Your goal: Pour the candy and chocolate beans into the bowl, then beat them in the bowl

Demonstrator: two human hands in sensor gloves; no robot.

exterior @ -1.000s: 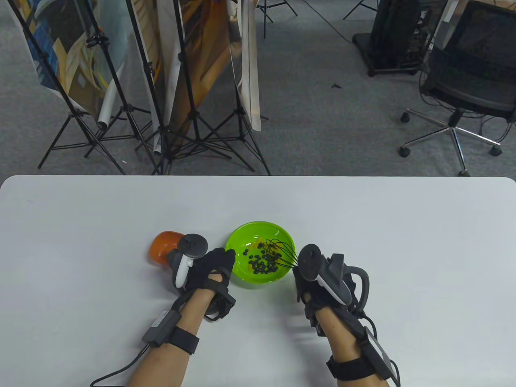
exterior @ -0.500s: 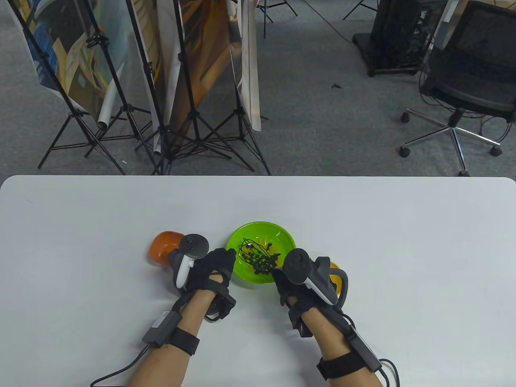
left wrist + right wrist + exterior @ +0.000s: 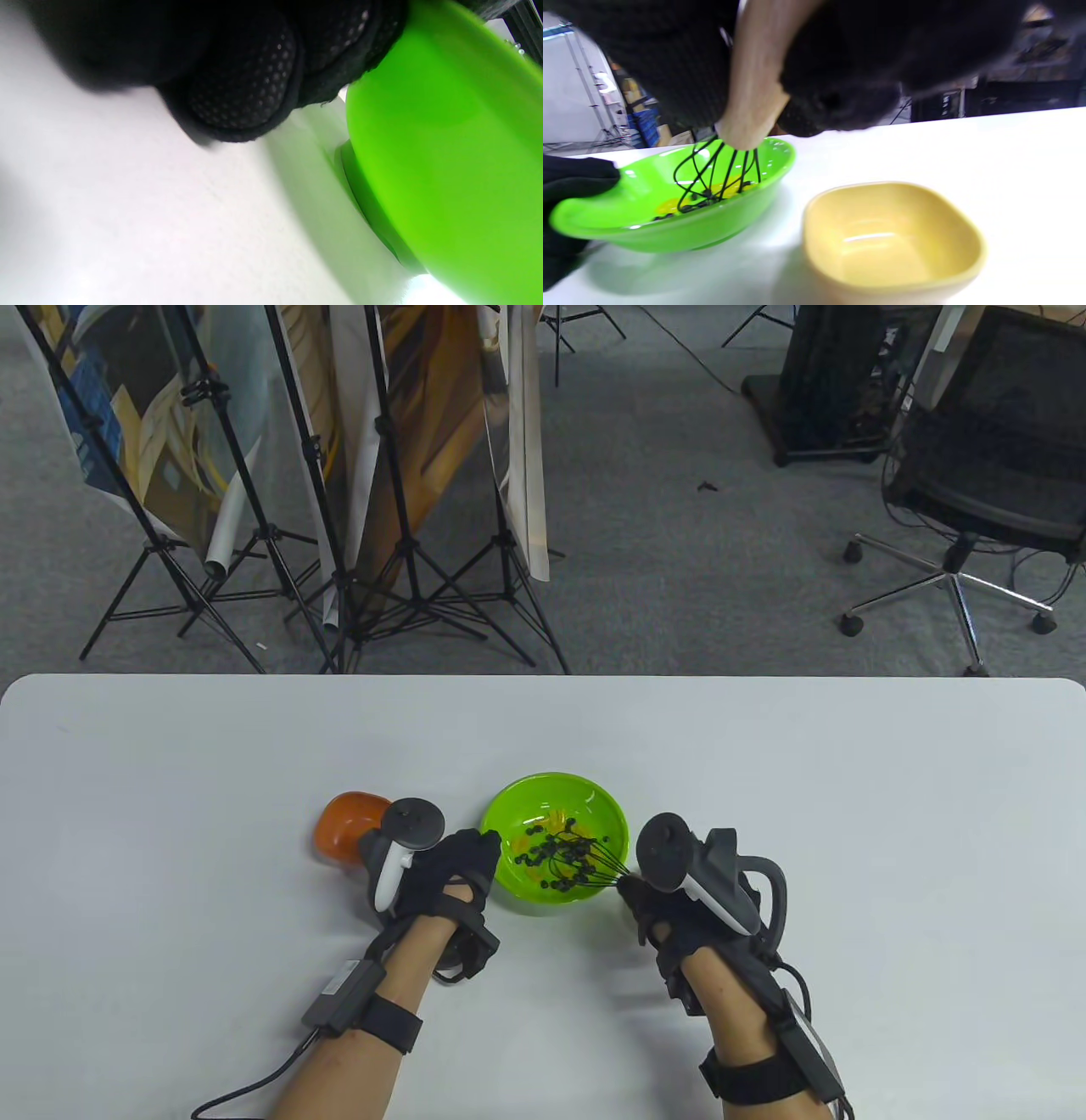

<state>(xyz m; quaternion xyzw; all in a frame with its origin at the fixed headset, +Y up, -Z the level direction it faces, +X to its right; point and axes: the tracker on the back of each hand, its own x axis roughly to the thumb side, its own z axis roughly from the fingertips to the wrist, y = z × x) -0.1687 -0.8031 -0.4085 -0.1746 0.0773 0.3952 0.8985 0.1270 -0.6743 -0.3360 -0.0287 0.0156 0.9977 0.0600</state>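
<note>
Table view: right hand [image 3: 670,912] grips whisk [image 3: 585,861], wires in green bowl [image 3: 594,802] among beans; left hand [image 3: 450,869] clasps bowl's rim.

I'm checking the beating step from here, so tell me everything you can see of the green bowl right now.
The green bowl is a glossy, bright green, round shallow dish that looks like plastic, with a low foot ring showing in the left wrist view. It sits upright on the white table. The left hand touches its left rim; how the fingers lie there is unclear. Inside lie black chocolate beans and some yellow candy, with the whisk wires among them, held in the right hand.
</note>
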